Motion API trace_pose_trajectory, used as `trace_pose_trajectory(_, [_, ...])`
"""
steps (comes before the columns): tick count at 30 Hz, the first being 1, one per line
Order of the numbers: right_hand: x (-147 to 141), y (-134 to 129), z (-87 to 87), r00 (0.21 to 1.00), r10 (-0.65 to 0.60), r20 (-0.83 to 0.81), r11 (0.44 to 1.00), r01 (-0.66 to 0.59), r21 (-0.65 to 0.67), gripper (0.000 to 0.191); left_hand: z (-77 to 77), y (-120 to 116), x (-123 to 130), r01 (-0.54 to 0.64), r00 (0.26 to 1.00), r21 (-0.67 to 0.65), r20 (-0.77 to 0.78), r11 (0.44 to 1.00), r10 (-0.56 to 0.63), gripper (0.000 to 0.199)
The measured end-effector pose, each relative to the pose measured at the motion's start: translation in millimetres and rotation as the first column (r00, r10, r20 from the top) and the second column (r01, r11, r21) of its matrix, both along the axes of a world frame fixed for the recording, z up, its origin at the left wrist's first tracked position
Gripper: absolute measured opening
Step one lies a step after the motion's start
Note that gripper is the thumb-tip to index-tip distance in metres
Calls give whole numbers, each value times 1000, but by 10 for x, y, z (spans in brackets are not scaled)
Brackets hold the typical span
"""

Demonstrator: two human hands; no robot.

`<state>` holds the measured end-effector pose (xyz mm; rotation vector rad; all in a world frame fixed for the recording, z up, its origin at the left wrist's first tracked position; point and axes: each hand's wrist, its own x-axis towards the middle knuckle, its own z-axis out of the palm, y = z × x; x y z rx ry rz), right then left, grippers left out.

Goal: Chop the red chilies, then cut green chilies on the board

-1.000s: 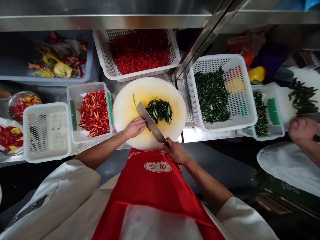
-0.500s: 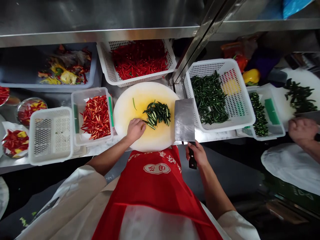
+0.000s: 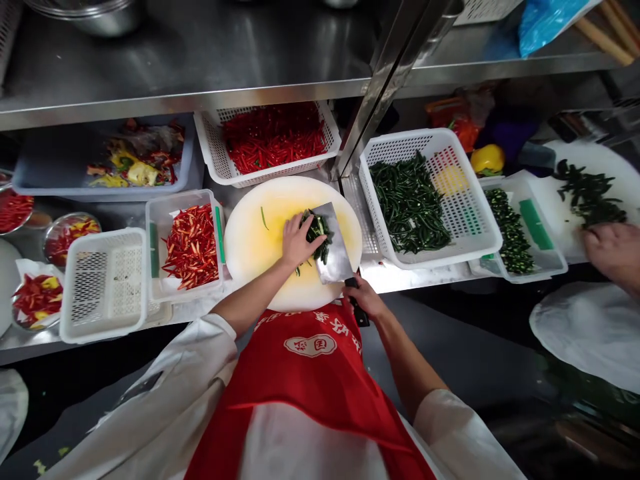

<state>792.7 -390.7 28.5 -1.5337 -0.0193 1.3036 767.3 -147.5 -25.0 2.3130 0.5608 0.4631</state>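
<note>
On the round white cutting board [image 3: 250, 247], the broad blade of a cleaver [image 3: 334, 247] lies nearly flat. My right hand [image 3: 364, 297] is closed round its black handle at the board's front edge. A pile of cut green chillies [image 3: 317, 230] rests against and partly over the blade. My left hand [image 3: 299, 241] is on the left side of the pile, fingers spread over it and touching it. One green strip [image 3: 263, 218] lies apart on the left of the board, and a few small pieces are near the blade's lower left.
Left of the board are a tub of red chillies [image 3: 193, 247] and a white basket [image 3: 106, 287]. Red chillies fill a basket [image 3: 280, 175] behind. A green chilli basket [image 3: 465, 250] stands right. Another person's hand [image 3: 613, 250] is far right.
The cleaver has moved left from the board's right edge to the chilli pile. My left hand has moved right and up onto the chillies, its fingers opening. The view has shifted slightly.
</note>
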Motion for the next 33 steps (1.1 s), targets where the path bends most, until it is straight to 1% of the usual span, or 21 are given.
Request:
trace_pose_trajectory(3, [-223, 93, 7, 999, 38, -9, 999, -38, -28, 32, -5, -147, -56, -105, 989, -64, 95, 992, 110, 55])
trace_pose_trajectory(5, [-323, 134, 53, 999, 43, -9, 998, -43, -39, 30, 3, -192, -107, -167, 975, -114, 126, 979, 181, 50])
trace_pose_trajectory(7, [-354, 186, 147, 999, 50, -18, 998, -50, -44, 27, 40, -177, -145, -219, 963, -145, 130, 965, 238, 47])
trace_pose_trajectory(9, [-321, 295, 280, 996, 83, -30, 995, -84, -45, 25, 119, -74, -173, -257, 952, -159, 131, 953, 278, 45])
trace_pose_trajectory(10, [-290, 384, 353, 994, 109, -26, 993, -110, -42, 24, 174, 18, -191, -273, 945, -160, 139, 949, 295, 45])
trace_pose_trajectory(12, [-221, 640, 486, 985, 173, -9, 985, -173, -21, 23, 307, 287, -253, -316, 926, -148, 168, 937, 339, 45])
trace_pose_trajectory(15, [-165, 1176, 611, 957, 288, 18, 957, -289, 41, 24, 522, 843, -452, -415, 880, -73, 219, 907, 421, 44])
trace_pose_trajectory(18, [-205, 1744, 621, 903, 420, 92, 898, -428, 104, 19, 672, 1405, -772, -519, 825, -6, 259, 855, 503, 43])
trace_pose_trajectory(20, [-280, 2057, 581, 850, 500, 164, 843, -522, 130, 17, 695, 1683, -1012, -581, 778, -23, 280, 814, 563, 42])
trace_pose_trajectory(21, [-327, 2184, 555, 823, 532, 200, 817, -561, 137, 16, 676, 1782, -1129, -609, 750, -48, 288, 791, 595, 42])
trace_pose_trajectory(23, [-431, 2376, 504, 767, 585, 261, 767, -629, 127, 16, 574, 1902, -1342, -664, 690, -111, 290, 740, 663, 42])
trace_pose_trajectory(25, [-531, 2497, 469, 707, 634, 312, 727, -683, 69, 15, 400, 1948, -1526, -699, 640, -193, 262, 689, 722, 43])
trace_pose_trajectory(27, [-602, 2558, 456, 650, 669, 360, 704, -710, -26, 12, 195, 1962, -1693, -713, 603, -304, 196, 632, 774, 42])
trace_pose_trajectory(28, [-617, 2567, 456, 630, 672, 389, 703, -708, -68, 11, 97, 1968, -1775, -715, 591, -364, 141, 596, 795, 40])
trace_pose_trajectory(30, [-586, 2537, 465, 620, 647, 443, 727, -677, -114, 10, -53, 1987, -1932, -728, 569, -464, 1, 504, 822, 35])
trace_pose_trajectory(31, [-535, 2497, 469, 633, 626, 456, 747, -655, -118, 10, -96, 2000, -2003, -742, 561, -489, -77, 459, 825, 34])
trace_pose_trajectory(32, [-460, 2437, 473, 655, 605, 452, 768, -631, -111, 9, -112, 2012, -2062, -759, 556, -490, -147, 428, 818, 33])
trace_pose_trajectory(33, [-361, 2357, 474, 687, 582, 435, 789, -606, -98, 8, -102, 2018, -2102, -777, 558, -464, -196, 425, 806, 33])
